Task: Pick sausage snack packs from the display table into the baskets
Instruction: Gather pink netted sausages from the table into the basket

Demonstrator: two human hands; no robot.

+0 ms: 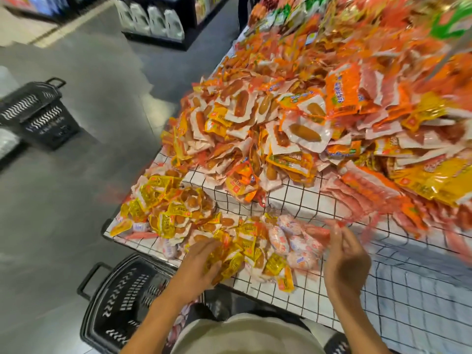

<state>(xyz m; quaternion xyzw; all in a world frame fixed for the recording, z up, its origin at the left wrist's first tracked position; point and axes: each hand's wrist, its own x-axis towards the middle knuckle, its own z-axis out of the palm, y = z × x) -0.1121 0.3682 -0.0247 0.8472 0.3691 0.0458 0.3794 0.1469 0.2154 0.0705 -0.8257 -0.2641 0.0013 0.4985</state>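
On the white black-gridded display tablecloth [293,203], the left hand [201,264] grasps yellow foil sausage packs [229,261], while the blurred right hand [344,256] hovers with loose, empty fingers above the black plastic basket [122,300], which the arms partly hide.

Yellow packs [231,261] are lying in a loose heap right under the left hand's [201,264] curled fingers, each a small foil pouch showing a brown sausage. Pink-and-white packs [293,241] are sitting between the two hands, just left of the right hand [344,254], whose fingertips are touching blurred red packs [316,229]. A tall orange-and-white pile [281,129] is rising well beyond both hands. A black basket [127,300] is standing below the left wrist; a second basket [40,111] is standing far off to its left.
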